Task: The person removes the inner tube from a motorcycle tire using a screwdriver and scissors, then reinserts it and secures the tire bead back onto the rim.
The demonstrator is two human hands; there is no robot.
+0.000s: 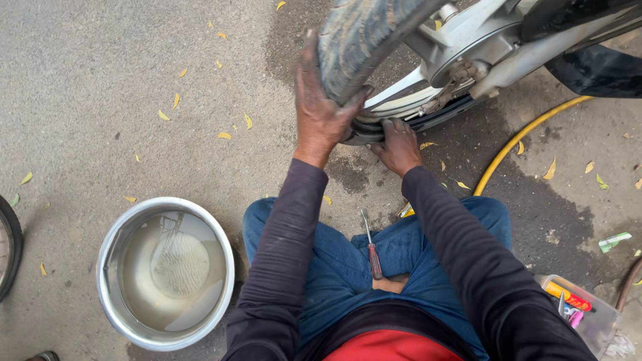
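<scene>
Grey asphalt [100,80], strewn with small yellow leaves and darkened by a wet patch on the right, fills the view. Raised above it at the top is a motorcycle wheel, whose tyre [361,47] is gripped from the side by the left hand [321,113], the fingers curled tight around the tread. Just beside it, the right hand [399,144] is pressed against the lower edge of the rim [401,100], its fingertips tucked under the rubber; whether anything is pinched there cannot be told. Blue-trousered legs and dark sleeves are seen below. A steel basin [110,267] of cloudy water is set on the ground to the left, well apart from the wheel. A yellow hose [515,144] is curved across the wet patch. A clear plastic box [595,321] of small items is seen at the lower right. A red-handled screwdriver [371,247] is laid on the lap, between the arms
</scene>
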